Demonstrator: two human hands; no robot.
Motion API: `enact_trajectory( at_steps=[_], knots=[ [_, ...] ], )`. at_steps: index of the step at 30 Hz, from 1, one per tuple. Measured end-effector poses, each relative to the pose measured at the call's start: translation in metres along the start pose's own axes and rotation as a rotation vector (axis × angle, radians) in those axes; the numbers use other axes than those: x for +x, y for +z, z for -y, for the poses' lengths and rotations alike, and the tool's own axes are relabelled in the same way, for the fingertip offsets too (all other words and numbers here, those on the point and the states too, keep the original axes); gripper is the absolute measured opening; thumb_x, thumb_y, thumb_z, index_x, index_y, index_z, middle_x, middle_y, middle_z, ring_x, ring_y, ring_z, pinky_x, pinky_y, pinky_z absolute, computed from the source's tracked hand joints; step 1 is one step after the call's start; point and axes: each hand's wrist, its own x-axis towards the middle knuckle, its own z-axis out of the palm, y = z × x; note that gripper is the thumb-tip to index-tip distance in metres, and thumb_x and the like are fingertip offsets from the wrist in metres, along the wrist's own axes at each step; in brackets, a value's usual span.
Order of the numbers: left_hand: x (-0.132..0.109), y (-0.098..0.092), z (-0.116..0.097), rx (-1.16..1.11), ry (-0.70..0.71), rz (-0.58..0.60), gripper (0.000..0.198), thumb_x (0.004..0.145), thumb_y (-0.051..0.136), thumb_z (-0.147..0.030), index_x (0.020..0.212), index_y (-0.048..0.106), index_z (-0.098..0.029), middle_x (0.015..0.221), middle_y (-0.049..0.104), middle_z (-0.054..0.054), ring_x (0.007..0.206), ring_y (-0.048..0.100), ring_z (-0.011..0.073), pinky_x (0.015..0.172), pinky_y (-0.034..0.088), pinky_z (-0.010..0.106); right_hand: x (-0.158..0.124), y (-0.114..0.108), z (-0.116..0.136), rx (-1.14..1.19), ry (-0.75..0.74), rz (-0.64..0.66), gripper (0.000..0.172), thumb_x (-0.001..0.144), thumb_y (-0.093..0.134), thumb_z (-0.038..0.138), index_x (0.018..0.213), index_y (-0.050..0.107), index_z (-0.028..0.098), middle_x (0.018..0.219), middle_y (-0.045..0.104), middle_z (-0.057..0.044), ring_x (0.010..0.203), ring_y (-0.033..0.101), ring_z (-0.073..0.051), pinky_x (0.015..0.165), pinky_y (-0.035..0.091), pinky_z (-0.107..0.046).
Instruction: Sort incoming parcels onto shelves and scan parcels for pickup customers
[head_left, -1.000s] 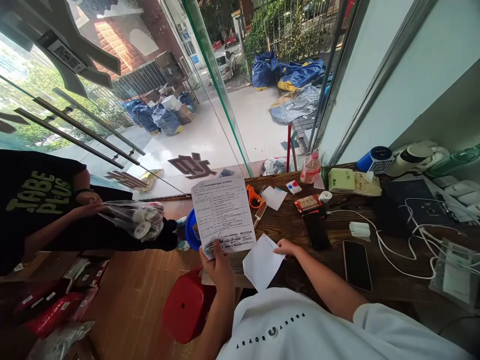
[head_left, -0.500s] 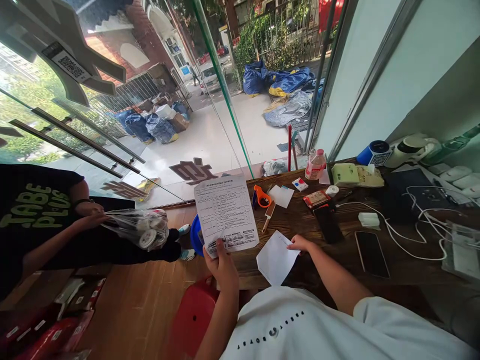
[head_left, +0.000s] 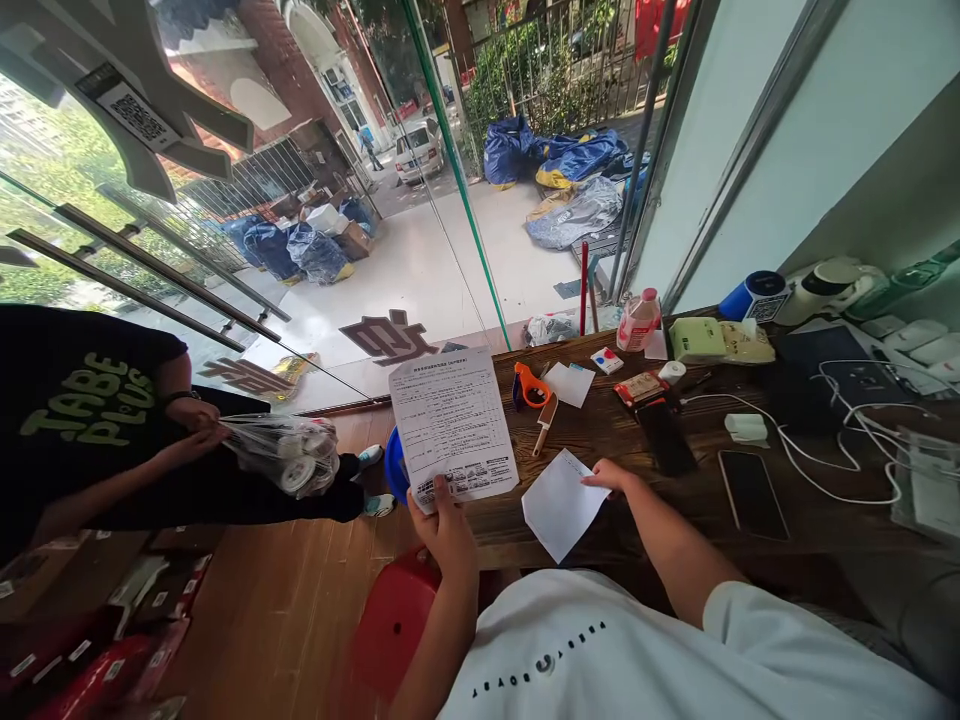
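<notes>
My left hand (head_left: 444, 520) grips the lower edge of a printed sheet of paper (head_left: 450, 425), thumb on its front. The sheet is held up and faces me, with rows of text and dark print along the bottom. My right hand (head_left: 609, 476) pinches the right corner of a blank-looking white sheet of paper (head_left: 562, 508) over the table's near edge. Beyond that sheet lie a knife with a brown blade cover (head_left: 546, 424) and an orange tape dispenser (head_left: 533, 385). A small white paper (head_left: 570, 384) is beside them.
On the wooden table (head_left: 480, 535) are a black phone (head_left: 753, 495), a pink bottle (head_left: 638, 320), tissue packs (head_left: 694, 340) and white cables (head_left: 817, 490). A red stool (head_left: 397, 625) stands below left. At left a person in black (head_left: 90, 410) holds a plastic bag of rolls (head_left: 292, 455).
The white sheet and my right hand have shifted slightly right and up in view. The person at left has moved a little toward the right. Both of my hands keep their papers.
</notes>
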Motion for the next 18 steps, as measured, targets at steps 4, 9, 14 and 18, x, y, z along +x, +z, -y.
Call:
enact_trajectory(
  at_steps=[4,9,14,18],
  knots=[
    [-0.001,-0.001,0.000,0.023,-0.007,-0.024,0.042,0.072,0.081,-0.037,0.107,0.063,-0.025,0.104,0.066,0.004,0.083,0.062,0.0126,0.063,0.051,0.019,0.003,0.001,-0.002,0.013,-0.002,-0.002,0.040,0.075,0.077,0.043,0.062,0.051,0.016,0.052,0.055,0.002,0.047,0.053,-0.011,0.044,0.047,-0.023],
    [-0.001,-0.003,0.001,0.023,0.008,-0.006,0.041,0.073,0.080,-0.037,0.108,0.062,-0.025,0.108,0.066,0.005,0.082,0.062,0.0124,0.061,0.050,0.019,0.008,0.002,-0.006,0.020,0.003,0.004,0.042,0.075,0.078,0.044,0.061,0.051,0.016,0.052,0.056,0.001,0.046,0.053,-0.011,0.044,0.047,-0.022],
    [-0.002,-0.010,0.002,0.064,-0.003,-0.010,0.041,0.077,0.077,-0.036,0.113,0.061,-0.026,0.111,0.065,0.006,0.090,0.064,0.0159,0.064,0.053,0.021,0.009,0.001,-0.006,0.023,0.007,0.030,0.040,0.075,0.077,0.046,0.063,0.056,0.015,0.055,0.059,-0.001,0.048,0.056,-0.013,0.043,0.047,-0.022],
    [-0.001,-0.013,0.000,0.053,-0.009,0.008,0.042,0.079,0.075,-0.034,0.118,0.061,-0.029,0.114,0.064,0.007,0.093,0.064,0.0168,0.071,0.056,0.025,0.005,-0.001,-0.004,0.018,0.006,0.034,0.041,0.074,0.078,0.046,0.061,0.054,0.015,0.055,0.058,-0.001,0.049,0.056,-0.013,0.043,0.048,-0.023]
  ],
)
